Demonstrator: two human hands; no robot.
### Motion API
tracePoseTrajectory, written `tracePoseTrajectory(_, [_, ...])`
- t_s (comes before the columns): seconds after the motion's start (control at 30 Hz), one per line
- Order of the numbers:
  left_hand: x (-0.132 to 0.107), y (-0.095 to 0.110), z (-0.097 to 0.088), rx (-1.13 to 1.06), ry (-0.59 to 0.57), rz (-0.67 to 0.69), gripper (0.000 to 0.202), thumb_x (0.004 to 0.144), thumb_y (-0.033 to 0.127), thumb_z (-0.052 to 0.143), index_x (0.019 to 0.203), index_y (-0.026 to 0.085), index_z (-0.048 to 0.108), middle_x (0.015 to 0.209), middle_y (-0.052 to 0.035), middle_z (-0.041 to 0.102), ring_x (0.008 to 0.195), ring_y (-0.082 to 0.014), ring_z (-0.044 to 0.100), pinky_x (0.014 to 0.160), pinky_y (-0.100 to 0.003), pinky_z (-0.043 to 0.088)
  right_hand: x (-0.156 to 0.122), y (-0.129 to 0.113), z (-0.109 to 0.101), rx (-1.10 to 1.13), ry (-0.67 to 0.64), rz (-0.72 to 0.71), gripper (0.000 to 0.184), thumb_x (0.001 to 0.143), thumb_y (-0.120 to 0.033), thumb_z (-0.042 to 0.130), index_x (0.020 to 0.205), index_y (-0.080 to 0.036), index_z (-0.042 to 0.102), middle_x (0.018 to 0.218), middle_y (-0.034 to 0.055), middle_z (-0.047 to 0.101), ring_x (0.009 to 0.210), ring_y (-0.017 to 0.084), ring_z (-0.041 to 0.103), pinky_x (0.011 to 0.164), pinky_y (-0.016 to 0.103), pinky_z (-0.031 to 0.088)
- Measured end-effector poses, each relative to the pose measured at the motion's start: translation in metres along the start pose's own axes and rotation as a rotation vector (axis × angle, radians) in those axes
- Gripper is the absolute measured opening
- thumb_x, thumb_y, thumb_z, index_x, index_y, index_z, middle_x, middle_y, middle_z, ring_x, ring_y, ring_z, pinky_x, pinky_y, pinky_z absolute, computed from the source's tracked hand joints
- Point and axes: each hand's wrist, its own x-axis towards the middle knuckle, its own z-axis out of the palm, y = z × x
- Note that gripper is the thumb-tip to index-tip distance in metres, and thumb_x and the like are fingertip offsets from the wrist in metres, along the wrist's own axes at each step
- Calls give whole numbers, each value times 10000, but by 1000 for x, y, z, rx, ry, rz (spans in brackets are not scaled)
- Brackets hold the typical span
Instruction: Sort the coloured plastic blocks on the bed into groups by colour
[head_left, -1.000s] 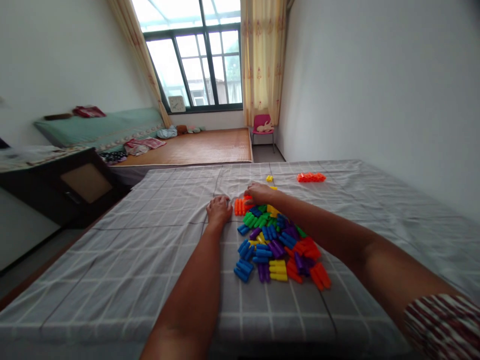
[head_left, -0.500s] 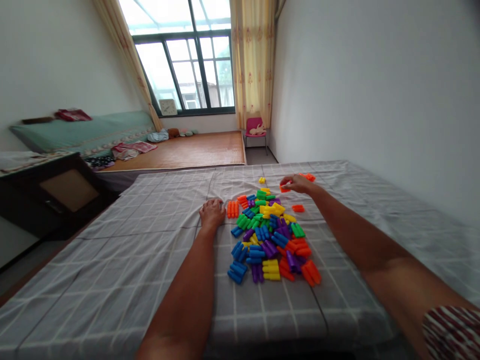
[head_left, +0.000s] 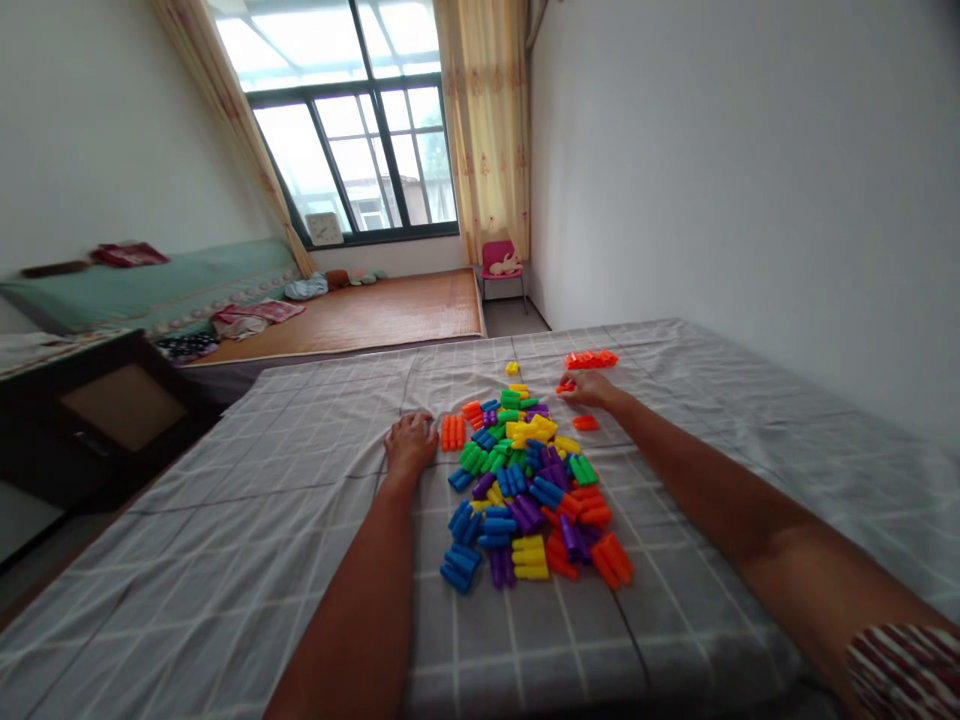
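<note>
My right hand (head_left: 589,389) pinches an orange plastic building block (head_left: 564,388) just above the far part of the cloth. Beyond it lies a row of orange blocks (head_left: 591,359); nearer, one orange block (head_left: 585,423) lies alone. My left hand (head_left: 410,440) rests on the cloth with its fingers loosely spread, holding nothing. Close to its fingertips is a ribbed orange block (head_left: 453,433). Between my arms spreads a heap of tube-shaped blocks: blue (head_left: 460,567), purple (head_left: 527,513), yellow (head_left: 531,557), green (head_left: 582,470) and orange (head_left: 612,558).
A grey checked cloth (head_left: 262,520) covers the surface under the blocks. A small yellow block (head_left: 511,368) sits beyond the heap. Farther off are a bed with a woven mat (head_left: 405,310), a pink chair (head_left: 498,255) and a dark cabinet (head_left: 82,400). A white wall (head_left: 735,180) rises at the right.
My right hand has drawn slightly nearer with the orange block, uncovering more of the orange row behind it. The whole view has shifted a little. My left hand stays on the cloth.
</note>
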Motion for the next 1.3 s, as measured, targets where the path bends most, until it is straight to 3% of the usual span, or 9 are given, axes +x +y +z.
tracePoseTrajectory(0.17, [-1, 1, -1, -4, -3, -6, 314, 904, 349, 480, 1167, 270, 632, 1305, -75, 592, 1210, -274, 510, 1027, -437, 388, 17, 6, -6, 109, -40, -49, 378, 712, -180, 732, 1088, -179, 698, 1034, 79, 735, 902, 207, 684, 773, 260, 512])
tracePoseTrajectory(0.33, [-2, 2, -2, -5, -6, -6, 320, 905, 344, 477, 1176, 264, 627, 1304, -78, 593, 1207, -269, 511, 1030, -432, 385, 35, 21, -28, 65, 176, -75, 381, 741, -211, 691, 1121, -191, 685, 1075, 64, 722, 958, 199, 658, 847, 266, 486])
tracePoseTrajectory(0.53, [-1, 1, -1, 10, -8, -14, 322, 905, 346, 477, 1179, 267, 627, 1309, -76, 590, 1211, -267, 508, 1024, -428, 384, 44, 108, -56, -66, 316, 250, 339, 773, -212, 659, 1107, -165, 691, 1105, 119, 712, 942, 239, 657, 849, 322, 471])
tracePoseTrajectory(0.63, [-1, 1, -1, 14, -5, -15, 319, 906, 354, 477, 1174, 269, 627, 1306, -76, 591, 1206, -268, 512, 1019, -430, 386, 45, 146, -48, -146, 233, 311, 309, 778, -143, 613, 1073, -156, 705, 1073, 129, 721, 964, 245, 654, 899, 345, 445])
tracePoseTrajectory(0.73, [-1, 1, -3, 9, -13, -24, 320, 910, 356, 470, 1174, 268, 626, 1310, -77, 588, 1201, -267, 517, 1011, -428, 394, 49, 160, -33, -191, 167, 286, 358, 762, -99, 582, 1091, -177, 702, 1034, 92, 733, 977, 223, 650, 954, 328, 414])
tracePoseTrajectory(0.93, [-2, 0, -3, 8, -2, -12, 311, 908, 349, 472, 1165, 271, 630, 1301, -70, 593, 1194, -264, 522, 1006, -431, 402, 55, 160, -15, -122, 133, 197, 436, 715, -73, 573, 1121, -177, 694, 1118, 86, 719, 1044, 231, 635, 970, 329, 432])
tracePoseTrajectory(1.1, [-1, 0, -1, 3, 1, -13, 315, 908, 348, 476, 1169, 263, 629, 1301, -74, 592, 1196, -269, 518, 1013, -437, 395, 43, 155, -26, -16, 305, 181, 539, 706, -68, 561, 1238, -118, 632, 1271, 147, 635, 1054, 233, 632, 929, 310, 473])
tracePoseTrajectory(1.2, [-2, 2, -2, -5, -9, -26, 318, 902, 350, 492, 1174, 257, 628, 1310, -81, 585, 1211, -270, 507, 1032, -435, 378, 38, 125, -41, 11, 450, 156, 519, 741, -47, 504, 1245, -85, 621, 1248, 170, 638, 1035, 233, 633, 937, 319, 467])
tracePoseTrajectory(1.3, [-3, 5, -3, -23, -7, -35, 320, 900, 348, 497, 1179, 258, 624, 1310, -76, 585, 1219, -265, 497, 1044, -432, 367, 34, 61, -50, 95, 456, -20, 407, 814, -92, 484, 1183, -114, 655, 1143, 135, 693, 936, 213, 655, 896, 323, 484])
